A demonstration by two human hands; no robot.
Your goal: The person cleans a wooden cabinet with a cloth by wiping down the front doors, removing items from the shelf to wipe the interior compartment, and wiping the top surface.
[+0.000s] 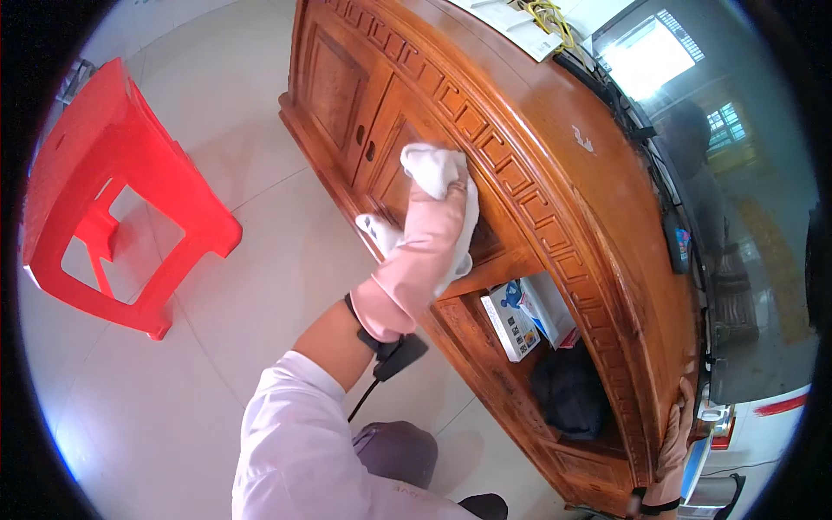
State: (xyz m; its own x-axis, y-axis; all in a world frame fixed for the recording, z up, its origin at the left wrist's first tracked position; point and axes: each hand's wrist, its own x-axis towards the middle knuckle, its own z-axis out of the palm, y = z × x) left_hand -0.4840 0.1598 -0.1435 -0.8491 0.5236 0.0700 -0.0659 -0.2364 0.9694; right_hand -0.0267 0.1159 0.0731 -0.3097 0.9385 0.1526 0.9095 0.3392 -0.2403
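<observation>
In a pink rubber glove, my left hand (432,224) is closed on a white cloth (433,166). It presses the cloth against a carved panel door of the reddish-brown wooden TV cabinet (537,178); loose folds hang on both sides of the wrist. My right hand (672,442), also gloved in pink, lies along the cabinet's top edge at the lower right. Its fingers look stretched out on the wood, though they are small and distorted near the rim. Nothing shows in that hand.
A red plastic stool (130,173) stands on the pale tiled floor (234,286) at left. A flat box (511,322) and a black bag (569,392) sit in the cabinet's open compartment. On top are a television (737,217), a dark remote-like object (677,243) and yellow cables (549,19).
</observation>
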